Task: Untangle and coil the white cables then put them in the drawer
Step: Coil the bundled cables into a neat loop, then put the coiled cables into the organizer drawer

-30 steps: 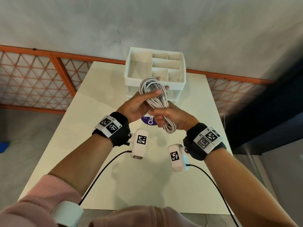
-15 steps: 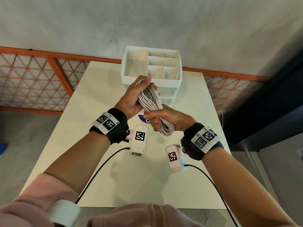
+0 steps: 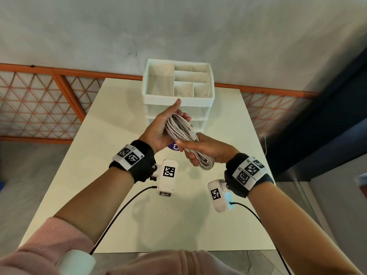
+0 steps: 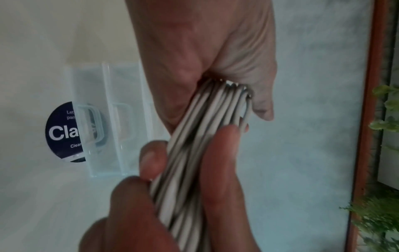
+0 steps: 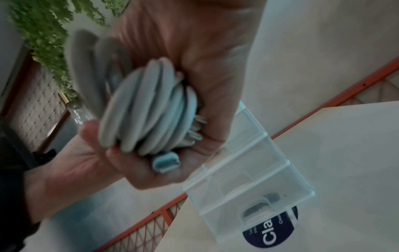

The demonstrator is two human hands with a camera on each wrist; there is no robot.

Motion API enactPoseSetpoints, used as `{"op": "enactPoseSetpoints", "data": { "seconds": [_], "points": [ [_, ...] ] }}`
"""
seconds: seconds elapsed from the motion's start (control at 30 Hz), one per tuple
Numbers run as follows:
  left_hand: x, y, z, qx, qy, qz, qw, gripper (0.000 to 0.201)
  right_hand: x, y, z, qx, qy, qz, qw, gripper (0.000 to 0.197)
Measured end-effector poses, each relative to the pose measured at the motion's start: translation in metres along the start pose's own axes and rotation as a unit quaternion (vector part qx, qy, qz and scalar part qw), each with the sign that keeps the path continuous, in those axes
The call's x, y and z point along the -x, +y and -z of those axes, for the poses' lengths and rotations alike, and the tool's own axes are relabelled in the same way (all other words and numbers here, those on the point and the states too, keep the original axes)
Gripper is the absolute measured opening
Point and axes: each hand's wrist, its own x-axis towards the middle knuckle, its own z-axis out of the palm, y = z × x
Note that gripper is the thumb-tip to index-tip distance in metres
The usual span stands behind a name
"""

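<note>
Both hands hold one bundle of coiled white cables (image 3: 186,138) in the air above the middle of the table (image 3: 111,120), just in front of the organiser (image 3: 178,97). The left hand (image 3: 160,132) lies under and behind the far end of the coil, palm turned up and to the right, fingers fairly straight and cupping the loops, with the fingertips reaching toward the organiser's front. The right hand (image 3: 206,148) has its thumb and curled fingers wrapped round the near end of the coil, so that end sticks out below the fist. In the left wrist view the strands (image 4: 207,136) run side by side between the left fingers (image 4: 222,153) and the right hand (image 4: 207,51), which clamps them at the top. In the right wrist view the loops (image 5: 151,105) are bunched tightly in the right hand (image 5: 194,59), with a pale blue plug (image 5: 166,162) poking out against the left palm (image 5: 90,162). The organiser has an open white tray on top, split into compartments, and clear drawers (image 5: 248,179) beneath it, both of them closed. A dark round sticker (image 5: 272,235) lies on the table, partly under the lowest drawer's front
</note>
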Motion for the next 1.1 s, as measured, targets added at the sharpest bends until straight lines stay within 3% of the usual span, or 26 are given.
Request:
{"op": "enactPoseSetpoints", "data": {
  "seconds": [0.13, 0.33, 0.53, 0.8, 1.1],
  "points": [
    [0.000, -0.002, -0.003, -0.005, 0.026, 0.010, 1.000, 0.036, 0.004, 0.001, 0.005, 0.029, -0.009, -0.013, 0.999, 0.030],
    [-0.004, -0.015, -0.014, -0.058, 0.100, -0.044, 0.992, 0.051, 0.008, 0.006, 0.001, 0.031, 0.009, -0.013, 0.999, 0.032],
    [-0.008, -0.021, -0.016, -0.072, 0.077, -0.043, 0.994, 0.058, 0.011, 0.009, 0.001, 0.009, -0.022, -0.045, 0.999, 0.083],
    [-0.015, -0.028, -0.020, -0.117, 0.047, -0.029, 0.992, 0.055, 0.009, 0.017, 0.005, -0.001, -0.018, -0.033, 0.999, 0.053],
    [-0.040, -0.041, 0.006, -0.048, 0.056, 0.072, 0.995, 0.048, -0.006, 0.034, 0.011, -0.072, 0.019, -0.077, 0.994, 0.048]
  ]
}}
